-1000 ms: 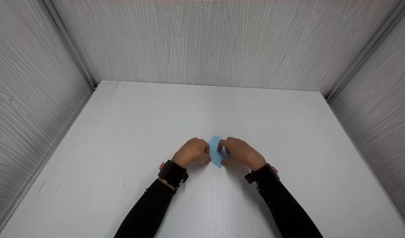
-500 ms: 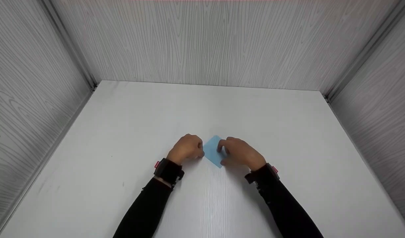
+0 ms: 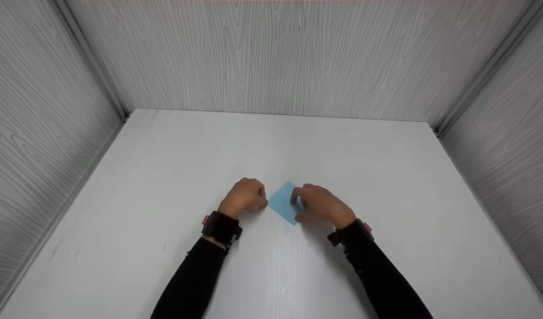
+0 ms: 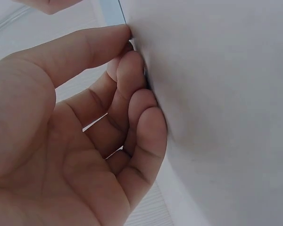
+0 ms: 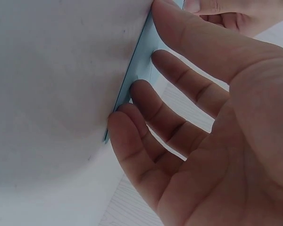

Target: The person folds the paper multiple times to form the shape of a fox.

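Observation:
A light blue square of paper lies turned like a diamond on the white tabletop. My left hand has its fingers curled at the paper's left corner. Up close in the left wrist view, the thumb and forefinger tips meet at the paper's edge and appear to pinch it. Over the right part of the paper sits my right hand, covering that corner. Its loosely bent fingers touch the sheet in the right wrist view, spread apart, with the thumb at another spot along it.
The white tabletop is enclosed by a grey wood-grain back panel and side panels. Each wrist carries a black strapped device; both sleeves are black.
My left hand has moved left and slightly away from me, so more of the blue paper's left side shows. The right hand has stayed in place on the paper.

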`<state>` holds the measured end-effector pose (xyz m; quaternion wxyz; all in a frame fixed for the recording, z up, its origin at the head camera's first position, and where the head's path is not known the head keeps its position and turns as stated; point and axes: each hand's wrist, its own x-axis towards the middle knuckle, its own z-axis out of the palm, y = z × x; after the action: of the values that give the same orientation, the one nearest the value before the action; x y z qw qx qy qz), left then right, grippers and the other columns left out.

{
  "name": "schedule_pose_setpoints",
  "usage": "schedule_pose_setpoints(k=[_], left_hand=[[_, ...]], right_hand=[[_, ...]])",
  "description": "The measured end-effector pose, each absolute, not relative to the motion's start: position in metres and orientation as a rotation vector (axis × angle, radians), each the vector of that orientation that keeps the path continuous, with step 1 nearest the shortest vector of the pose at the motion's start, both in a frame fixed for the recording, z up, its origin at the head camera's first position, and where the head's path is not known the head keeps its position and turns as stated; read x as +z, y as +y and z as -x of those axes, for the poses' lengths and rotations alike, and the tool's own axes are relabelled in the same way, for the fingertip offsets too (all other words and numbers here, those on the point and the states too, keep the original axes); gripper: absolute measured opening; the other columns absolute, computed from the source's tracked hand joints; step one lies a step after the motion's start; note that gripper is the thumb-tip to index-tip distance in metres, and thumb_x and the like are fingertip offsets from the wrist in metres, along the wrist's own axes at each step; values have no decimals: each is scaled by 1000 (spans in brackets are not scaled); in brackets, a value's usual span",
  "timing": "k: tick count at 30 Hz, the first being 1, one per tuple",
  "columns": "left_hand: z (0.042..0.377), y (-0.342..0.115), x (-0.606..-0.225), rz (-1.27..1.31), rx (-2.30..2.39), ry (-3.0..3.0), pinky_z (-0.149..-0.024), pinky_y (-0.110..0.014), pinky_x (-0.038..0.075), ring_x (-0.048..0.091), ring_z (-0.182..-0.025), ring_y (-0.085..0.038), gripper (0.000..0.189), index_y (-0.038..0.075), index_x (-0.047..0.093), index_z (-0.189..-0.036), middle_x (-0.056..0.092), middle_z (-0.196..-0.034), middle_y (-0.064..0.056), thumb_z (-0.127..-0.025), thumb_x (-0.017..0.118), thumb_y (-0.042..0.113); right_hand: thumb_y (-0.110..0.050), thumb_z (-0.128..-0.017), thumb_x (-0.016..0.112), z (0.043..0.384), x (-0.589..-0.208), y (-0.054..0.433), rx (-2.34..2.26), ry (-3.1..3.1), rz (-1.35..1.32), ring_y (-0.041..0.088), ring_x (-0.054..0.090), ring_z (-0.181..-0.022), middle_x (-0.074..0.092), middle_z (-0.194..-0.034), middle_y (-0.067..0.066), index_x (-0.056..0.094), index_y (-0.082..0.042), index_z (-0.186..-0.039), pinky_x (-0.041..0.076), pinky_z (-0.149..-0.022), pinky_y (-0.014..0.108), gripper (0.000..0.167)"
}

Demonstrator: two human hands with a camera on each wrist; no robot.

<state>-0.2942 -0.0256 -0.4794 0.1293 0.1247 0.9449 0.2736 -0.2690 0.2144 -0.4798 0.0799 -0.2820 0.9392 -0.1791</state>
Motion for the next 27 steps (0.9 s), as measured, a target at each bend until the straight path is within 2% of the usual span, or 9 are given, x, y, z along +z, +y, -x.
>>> schedule_pose_setpoints(k=[10,15,23,27], left_hand=[[296,-30,-479,-348,812,2746,-54,-28,40,51,-67,-17,14,7,68,-71,56,-70,1,-85,70,5],[296,-30,-477,-363,806,2730,-54,-27,38,49,-67,-16,11,3,70,-74,57,-71,2,-84,68,3],[295,-29,-477,-322,800,2723,-53,-27,39,49,-64,-16,10,2,72,-77,57,-70,1,-86,69,2],[294,-33,-476,-317,785,2748,-54,-28,40,50,-67,-17,11,3,72,-75,59,-71,0,-85,69,1]], right_hand=[[-15,-85,84,269,-479,215,-537,2794,821,20,52,-87,59,-95,9,66,-11,-118,48,-80,38,38],[-14,-85,83,270,-478,216,-569,2779,816,20,50,-85,59,-94,12,66,-9,-117,46,-78,36,37],[-15,-84,86,268,-479,216,-546,2785,780,20,52,-86,59,-95,9,67,-10,-118,48,-78,37,39],[-15,-84,85,266,-481,214,-546,2802,772,21,53,-86,58,-95,7,68,-10,-119,49,-79,37,39]])
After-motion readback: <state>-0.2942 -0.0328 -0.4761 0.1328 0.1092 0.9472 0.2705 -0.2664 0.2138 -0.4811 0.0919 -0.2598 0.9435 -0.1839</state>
